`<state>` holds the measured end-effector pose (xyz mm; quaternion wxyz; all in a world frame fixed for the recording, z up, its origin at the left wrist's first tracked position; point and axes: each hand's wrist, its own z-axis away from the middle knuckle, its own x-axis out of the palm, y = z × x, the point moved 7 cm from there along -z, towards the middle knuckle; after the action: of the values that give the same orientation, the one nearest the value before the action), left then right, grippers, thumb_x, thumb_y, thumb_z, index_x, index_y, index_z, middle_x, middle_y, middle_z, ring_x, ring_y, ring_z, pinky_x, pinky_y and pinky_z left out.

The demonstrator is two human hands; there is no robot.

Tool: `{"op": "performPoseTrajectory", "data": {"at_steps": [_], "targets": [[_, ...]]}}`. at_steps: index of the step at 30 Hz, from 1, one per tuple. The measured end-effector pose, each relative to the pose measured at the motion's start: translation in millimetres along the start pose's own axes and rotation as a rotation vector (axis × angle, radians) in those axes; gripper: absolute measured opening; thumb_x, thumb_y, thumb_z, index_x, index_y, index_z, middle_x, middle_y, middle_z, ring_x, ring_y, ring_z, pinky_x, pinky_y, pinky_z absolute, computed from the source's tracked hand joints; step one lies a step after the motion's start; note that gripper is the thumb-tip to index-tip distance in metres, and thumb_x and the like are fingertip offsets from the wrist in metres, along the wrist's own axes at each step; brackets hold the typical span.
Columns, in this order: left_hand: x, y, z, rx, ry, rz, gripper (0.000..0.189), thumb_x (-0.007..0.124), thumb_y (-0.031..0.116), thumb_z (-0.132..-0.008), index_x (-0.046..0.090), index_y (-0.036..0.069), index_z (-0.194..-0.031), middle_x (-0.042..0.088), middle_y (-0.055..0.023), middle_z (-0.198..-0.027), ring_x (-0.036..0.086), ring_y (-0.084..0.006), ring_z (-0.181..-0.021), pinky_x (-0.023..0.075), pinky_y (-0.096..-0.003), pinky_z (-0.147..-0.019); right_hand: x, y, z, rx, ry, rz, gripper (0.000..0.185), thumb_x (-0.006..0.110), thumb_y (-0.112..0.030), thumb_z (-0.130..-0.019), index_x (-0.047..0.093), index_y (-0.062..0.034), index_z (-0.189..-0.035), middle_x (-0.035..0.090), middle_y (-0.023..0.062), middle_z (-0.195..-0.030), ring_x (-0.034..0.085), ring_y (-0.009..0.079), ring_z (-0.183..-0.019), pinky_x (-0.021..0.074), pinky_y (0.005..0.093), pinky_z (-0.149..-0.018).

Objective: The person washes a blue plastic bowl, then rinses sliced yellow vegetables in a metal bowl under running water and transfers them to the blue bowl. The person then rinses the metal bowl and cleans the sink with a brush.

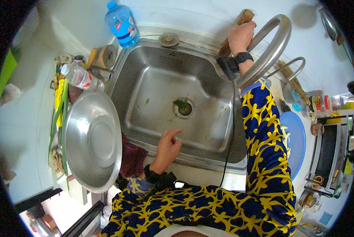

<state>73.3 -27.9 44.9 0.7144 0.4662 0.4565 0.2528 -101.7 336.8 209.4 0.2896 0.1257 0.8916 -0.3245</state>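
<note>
My right hand [241, 37] is curled beside the base of the curved steel faucet [279, 44], against a bundled-twig brush [244, 17] at the back of the sink. Its fingertips are hidden, so whether it grips the brush or a faucet part cannot be told. My left hand [167, 151], fingers loosely bent and holding nothing, hovers over the front edge of the stainless steel sink [153, 118]. Green leaf scraps [181, 103] lie at the drain [185, 110], with a smaller leaf bit [147, 101] to the left. No water is seen running.
A metal basin [94, 142] stands tilted at the left, near scallions [64, 127], ginger [56, 158] and a plastic bottle [82, 78]. Behind are a blue bottle [122, 25] and a drain strainer [168, 39]. A blue plate [295, 145] with pale mushrooms [286, 139] sits right. A black cable [233, 118] hangs from my right wrist.
</note>
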Motion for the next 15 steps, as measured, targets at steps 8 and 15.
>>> {"op": "performPoseTrajectory", "data": {"at_steps": [8, 15], "targets": [[-8, -1, -4, -0.032, -0.022, -0.023, 0.038, 0.051, 0.000, -0.074, 0.053, 0.005, -0.112, 0.051, -0.0142, -0.092, 0.049, -0.0212, -0.064, 0.0426, -0.0323, -0.062, -34, -55, 55, -0.548, 0.265, -0.220, 0.032, 0.064, -0.015, -0.065, 0.051, 0.0054, -0.087, 0.054, 0.0214, -0.072, 0.052, 0.0375, -0.072, 0.0401, 0.0429, -0.063], [4, -3, -14, -0.211, -0.037, 0.545, 0.032, 0.050, 0.025, -0.088, 0.052, 0.008, -0.115, 0.054, -0.0096, -0.110, 0.054, -0.0205, -0.098, 0.0428, -0.0328, -0.081, -56, -66, 180, -0.358, -0.420, -0.470, 0.037, 0.070, -0.015, -0.062, 0.059, -0.0096, -0.097, 0.050, 0.0145, -0.088, 0.049, 0.0331, -0.085, 0.0428, 0.0395, -0.072]]}}
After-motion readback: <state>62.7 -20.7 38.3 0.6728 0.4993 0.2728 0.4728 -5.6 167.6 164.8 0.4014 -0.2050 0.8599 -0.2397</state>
